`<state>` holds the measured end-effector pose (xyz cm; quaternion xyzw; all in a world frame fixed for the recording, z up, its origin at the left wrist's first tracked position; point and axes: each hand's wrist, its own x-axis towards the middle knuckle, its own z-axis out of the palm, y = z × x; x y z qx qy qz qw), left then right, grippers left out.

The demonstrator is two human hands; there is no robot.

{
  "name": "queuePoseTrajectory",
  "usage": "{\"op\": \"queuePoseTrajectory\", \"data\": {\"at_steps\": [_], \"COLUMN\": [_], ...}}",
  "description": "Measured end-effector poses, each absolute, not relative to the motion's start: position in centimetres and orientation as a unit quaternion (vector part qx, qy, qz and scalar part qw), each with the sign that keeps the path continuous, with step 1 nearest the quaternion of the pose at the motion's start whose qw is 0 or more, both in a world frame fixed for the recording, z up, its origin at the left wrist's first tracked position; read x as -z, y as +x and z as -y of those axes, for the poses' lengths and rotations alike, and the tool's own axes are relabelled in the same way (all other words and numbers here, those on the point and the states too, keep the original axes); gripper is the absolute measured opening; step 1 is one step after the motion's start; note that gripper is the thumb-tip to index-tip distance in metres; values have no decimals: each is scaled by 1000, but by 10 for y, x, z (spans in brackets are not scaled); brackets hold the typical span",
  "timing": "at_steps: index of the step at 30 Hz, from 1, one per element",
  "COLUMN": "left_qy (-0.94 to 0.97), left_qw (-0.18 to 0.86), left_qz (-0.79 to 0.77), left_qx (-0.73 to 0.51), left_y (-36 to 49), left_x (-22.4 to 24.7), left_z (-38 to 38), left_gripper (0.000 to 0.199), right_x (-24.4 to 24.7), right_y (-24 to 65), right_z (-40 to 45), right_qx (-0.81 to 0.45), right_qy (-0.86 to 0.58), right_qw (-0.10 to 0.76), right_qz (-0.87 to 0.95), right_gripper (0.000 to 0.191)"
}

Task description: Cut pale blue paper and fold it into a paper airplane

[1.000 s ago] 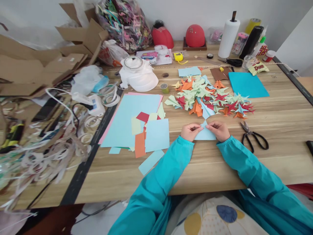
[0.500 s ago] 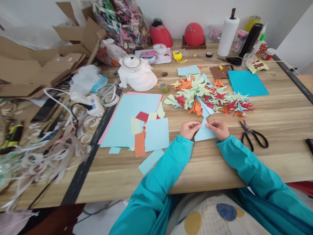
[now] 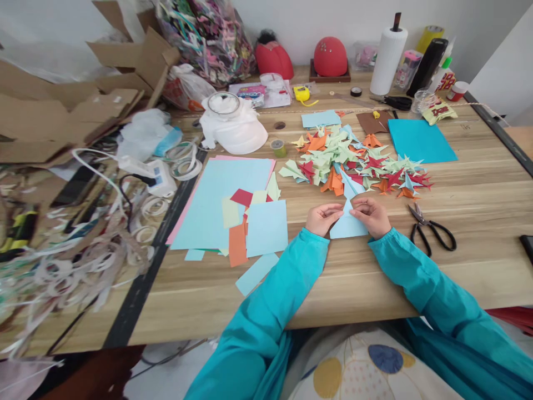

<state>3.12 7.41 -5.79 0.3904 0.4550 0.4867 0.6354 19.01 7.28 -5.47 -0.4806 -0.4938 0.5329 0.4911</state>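
Note:
A light-blue sheet of paper (image 3: 348,226), folded to a point at its far end, lies between my hands on the wooden table. My left hand (image 3: 323,219) pinches its left edge close to the narrow top. On the other side, my right hand (image 3: 372,217) grips the right edge with thumb and fingers, so both hands are closed on it. Just beyond the fingertips is a pile of small folded paper pieces (image 3: 333,153) in green, orange, red and blue. Pliers with black handles (image 3: 433,229) lie to the right of my right hand.
Left of my hands are a stack of large paper sheets (image 3: 208,205), a light-blue square (image 3: 267,228) and small coloured scraps. A bright blue sheet (image 3: 422,140) lies at the back right. Tangled strips (image 3: 79,261), a power strip (image 3: 160,178) and cardboard (image 3: 62,111) crowd the left side.
My right fingers have shifted very slightly at the paper's upper edge. Otherwise my hands and the paper stay in nearly the same place.

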Motion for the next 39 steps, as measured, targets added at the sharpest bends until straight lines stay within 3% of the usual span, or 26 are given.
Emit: {"op": "queuePoseTrajectory", "data": {"at_steps": [16,26,39], "left_qy": [436,438,381], "left_qw": [562,553,650], "left_qz": [-503,-504,-440], "left_qx": [-491,-499,-488], "left_y": [29,30,30], "left_x": [60,61,62], "left_z": [-76,-75,-76], "left_gripper": [28,25,40], "right_x": [53,51,56], "right_y": [189,194,193], "right_z": [-73,-74,-73], "right_qx": [-547,-479,-466], "right_qy": [-507,-515,-529], "right_qw": [488,404,412], "right_qz": [452,584,577], "right_gripper": [34,46,41]}}
